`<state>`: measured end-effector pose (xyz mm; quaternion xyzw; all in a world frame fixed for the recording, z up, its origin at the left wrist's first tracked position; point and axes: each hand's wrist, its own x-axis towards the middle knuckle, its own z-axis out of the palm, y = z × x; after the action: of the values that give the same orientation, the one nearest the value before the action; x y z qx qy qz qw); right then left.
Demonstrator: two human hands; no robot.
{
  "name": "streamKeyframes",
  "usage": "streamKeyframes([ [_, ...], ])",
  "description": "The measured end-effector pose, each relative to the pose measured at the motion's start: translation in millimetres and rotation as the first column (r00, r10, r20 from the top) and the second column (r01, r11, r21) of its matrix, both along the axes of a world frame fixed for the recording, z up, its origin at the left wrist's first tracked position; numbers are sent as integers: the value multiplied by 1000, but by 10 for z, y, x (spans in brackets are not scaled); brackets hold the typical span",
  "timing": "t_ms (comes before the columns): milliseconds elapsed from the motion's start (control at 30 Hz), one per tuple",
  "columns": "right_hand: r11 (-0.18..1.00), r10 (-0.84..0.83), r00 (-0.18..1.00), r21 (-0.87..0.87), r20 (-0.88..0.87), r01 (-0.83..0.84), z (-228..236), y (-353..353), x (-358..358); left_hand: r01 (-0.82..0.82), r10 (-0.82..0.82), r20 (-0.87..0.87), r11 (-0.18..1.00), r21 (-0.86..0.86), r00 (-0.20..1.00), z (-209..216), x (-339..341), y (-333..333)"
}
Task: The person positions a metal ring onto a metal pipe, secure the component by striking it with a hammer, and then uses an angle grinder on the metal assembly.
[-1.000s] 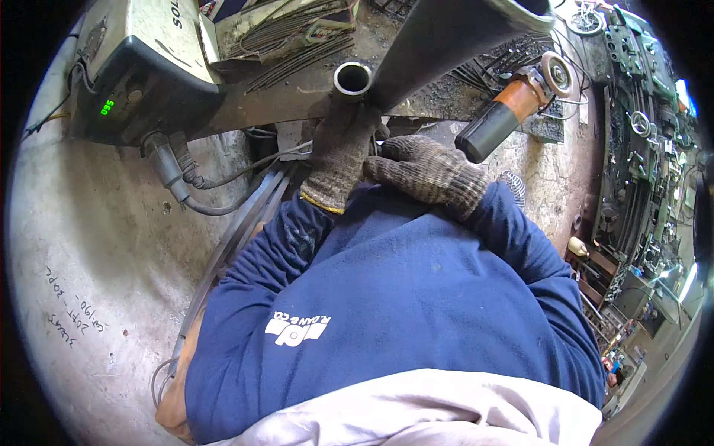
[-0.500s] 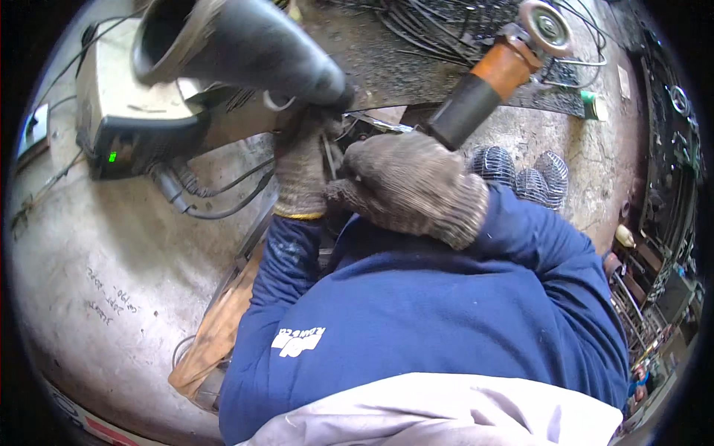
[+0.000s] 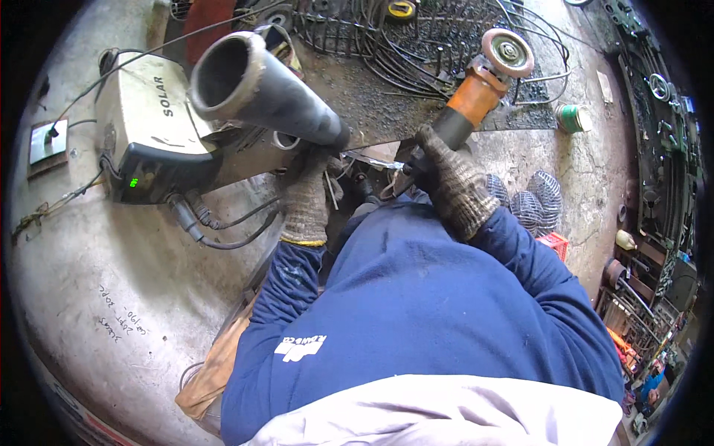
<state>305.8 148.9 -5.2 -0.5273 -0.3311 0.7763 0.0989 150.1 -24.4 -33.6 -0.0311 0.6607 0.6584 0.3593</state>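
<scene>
My right hand (image 3: 462,182), in a brown knitted glove, wraps round the dark rear body of an orange and black angle grinder (image 3: 476,97). The grinder's round disc (image 3: 508,52) points away from me, over the far side. In a matching glove, my left hand (image 3: 305,204) is at the narrow near end of a grey tapered metal pipe (image 3: 286,97). Its fingers lie in dark shadow under the pipe, so their grip is hidden. A thin pale strip (image 3: 332,190) shows beside that hand. The pipe's wide open mouth tilts up to the left.
A dirty metal worktable (image 3: 372,123) carries coiled black cables (image 3: 394,59) and a yellow tape measure (image 3: 401,10). Left stands a cream and black welding machine (image 3: 149,111) with thick cables. A green-banded roll (image 3: 571,119) sits at the table's right edge; racks of metal parts line the right.
My right hand has left my left hand's side and moved right onto the grinder. My left hand stays at the pipe's narrow end. The view has shifted, showing more of the table.
</scene>
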Motion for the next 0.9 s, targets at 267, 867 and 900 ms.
streamKeyframes([
  [267,954,-61,980,276,-191,113,-558,-127,86,235,-231,-400,971,-40,887,-600,-218,-248],
  [867,869,324,907,463,-268,-174,544,433,316,193,-204,-278,979,-67,939,-287,-76,-109],
  [900,849,381,888,478,-257,-226,605,541,216,165,-176,-250,984,-63,952,-225,-48,-96],
])
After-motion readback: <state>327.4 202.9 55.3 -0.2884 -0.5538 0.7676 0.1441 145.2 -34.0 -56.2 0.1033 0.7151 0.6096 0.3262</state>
